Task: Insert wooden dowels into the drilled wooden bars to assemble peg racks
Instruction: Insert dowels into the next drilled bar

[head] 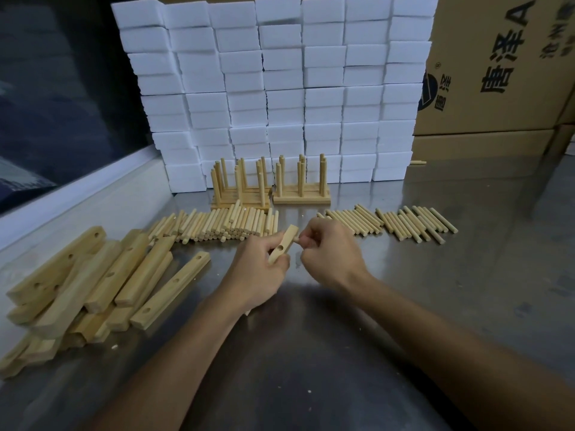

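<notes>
From the head view, the left hand [259, 269] curls round the near end of a pale drilled wooden bar [282, 244], holding it above the steel desk [311, 353] so that its long axis runs from the palm up and away toward the far right, with one drilled hole showing on the upward face. The right hand [329, 253] has its fingers bunched at the bar's far end, pinching the tip of a short light wooden dowel [298, 241], of which only a sliver shows; the rest is hidden behind the fingers, so its full direction cannot be told. The step in hand appears to be seating a dowel in a hole near the bar's far end; the next move likely calls for lining the dowel square to the hole and pressing it home while the left hand braces the bar. To the left lies a heap of loose drilled bars [93, 284], lying mostly along a near-left to far-right slant. Beyond the hands lie rows of loose dowels [224, 225] and a second spread of dowels [398, 222] to the right. Two finished peg racks [270, 185] stand with pegs upright before a wall of white foam blocks [280, 88], beside brown printed cardboard boxes [497, 63].
</notes>
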